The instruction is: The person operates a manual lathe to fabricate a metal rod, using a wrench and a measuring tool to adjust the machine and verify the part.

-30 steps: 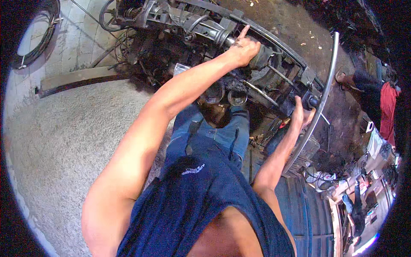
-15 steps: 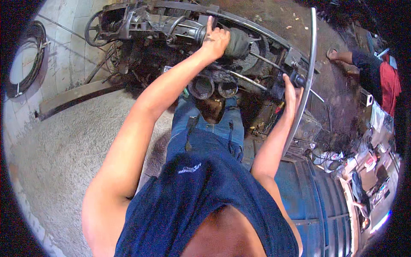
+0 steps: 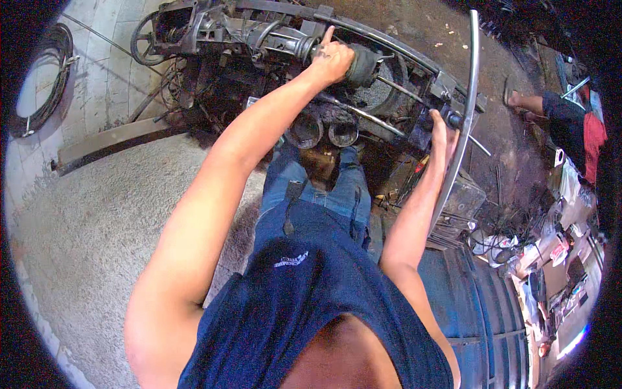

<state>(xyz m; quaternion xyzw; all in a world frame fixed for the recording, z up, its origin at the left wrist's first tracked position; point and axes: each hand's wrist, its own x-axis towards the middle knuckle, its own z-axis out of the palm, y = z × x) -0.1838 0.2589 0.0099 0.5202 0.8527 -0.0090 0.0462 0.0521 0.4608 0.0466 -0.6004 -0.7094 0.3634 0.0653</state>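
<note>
Across the top runs a long, greasy metal machine [image 3: 272,42] that looks like a lathe, with rails, rods and a handwheel [image 3: 144,39] at its left end. My left hand [image 3: 332,61] lies at a dark round part [image 3: 364,67], its index finger stretched away from me and the other fingers curled. What those fingers close on is hidden. Farther right, my right hand [image 3: 440,136] is against a dark block [image 3: 424,126] on the machine, thumb straight and palm extended. Most of its fingers are hidden. A long shiny metal bar [image 3: 472,84] passes just right of it.
Two round metal openings [image 3: 343,133] face up near my legs. A coiled black hose [image 3: 61,65] hangs on the left wall. At right are another person [image 3: 570,129], blue metal panels [image 3: 466,305] and cluttered papers and bags [image 3: 564,240]. Rough grey floor [image 3: 116,214] lies left.
My left hand has shifted slightly right along the machine. My right hand stays in nearly the same place. The view has tilted a little, and the other person appears slightly farther right and lower.
</note>
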